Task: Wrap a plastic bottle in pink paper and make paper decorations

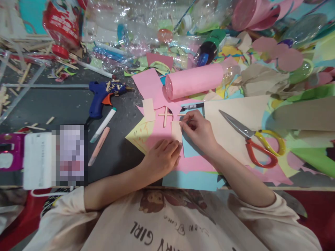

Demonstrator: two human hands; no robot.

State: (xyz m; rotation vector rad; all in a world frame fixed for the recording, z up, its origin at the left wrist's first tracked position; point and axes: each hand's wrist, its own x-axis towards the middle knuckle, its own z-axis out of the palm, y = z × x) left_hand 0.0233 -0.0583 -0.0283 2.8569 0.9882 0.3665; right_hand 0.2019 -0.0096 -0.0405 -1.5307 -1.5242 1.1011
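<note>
A small cream paper strip (176,129) stands upright in view between my hands, over pink paper (157,134). My right hand (200,130) pinches at the strip's upper right edge with thumb and forefinger. Palm down, my left hand (164,153) has its bent fingers closed over the strip's lower end, hiding that part. Just beyond the strip are crossed thin wooden sticks (165,116). Another cream paper piece (149,110) lies to their left. Yellow paper with orange marks (141,134) is beside my left hand, and blue paper (192,148) is partly under my right wrist.
Scissors (252,136) lie spread on a large cream sheet (230,113) at right. At left are a blue glue gun (96,97), two markers and a white box-like device (38,158). A pink-wrapped bottle (195,81), plastic bottles and paper scraps crowd the far side.
</note>
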